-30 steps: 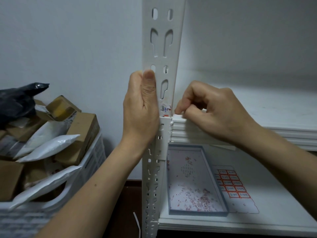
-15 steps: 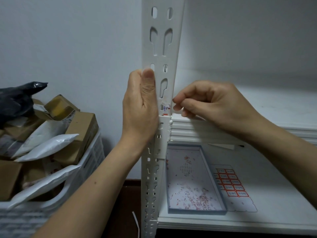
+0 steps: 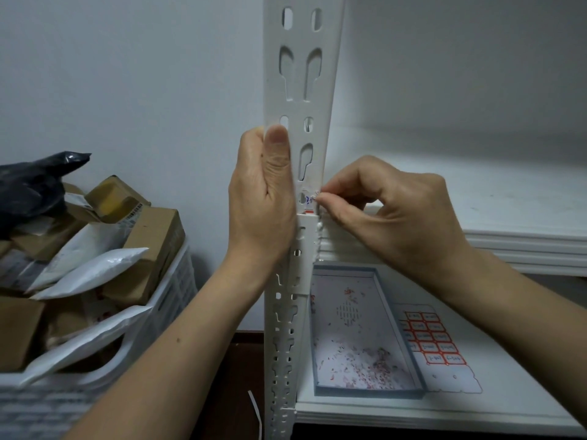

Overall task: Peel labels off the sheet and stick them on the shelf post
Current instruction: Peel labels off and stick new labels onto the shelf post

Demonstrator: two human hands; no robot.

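A white slotted shelf post rises through the middle of the view. My left hand grips its left edge, thumb lying flat on the front face. A small white label with blue writing and a red lower edge sits on the post just above the shelf bracket. My right hand has its fingers curled, and its thumb and forefinger tips pinch at the label's right edge. The label sheet, with red-bordered labels in rows, lies flat on the lower shelf at the right.
A shallow blue-rimmed box lid holding red paper scraps lies on the lower shelf beside the sheet. The upper shelf board runs right from the post. A white crate piled with cardboard parcels and mailer bags stands at the left.
My right hand has shifted slightly left and its fingertips have closed onto the label's right edge. My left hand stays in place on the post.
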